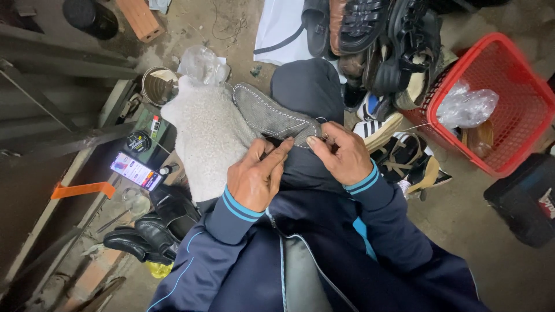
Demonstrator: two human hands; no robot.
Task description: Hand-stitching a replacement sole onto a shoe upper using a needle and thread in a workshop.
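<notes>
While resting on the dark-trousered knee, left hand [254, 179] and right hand [341, 155] both pinched the near end of a grey, woven-looking shoe sole [269, 114] edged with white stitches. Beside it, fluffy cream fleece [205, 136]; beyond, piled sandals [376, 34], red mesh basket [509, 86].

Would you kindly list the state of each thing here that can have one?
Grey sole: lying on the knee, stitched round its edge, held at the near end.
Left hand: fingers pinching the sole.
Right hand: fingers closed on a thread at the sole's edge.
Phone: screen lit.
Red basket: upright, holding plastic bags.
Jacket zip: partly open.
</notes>
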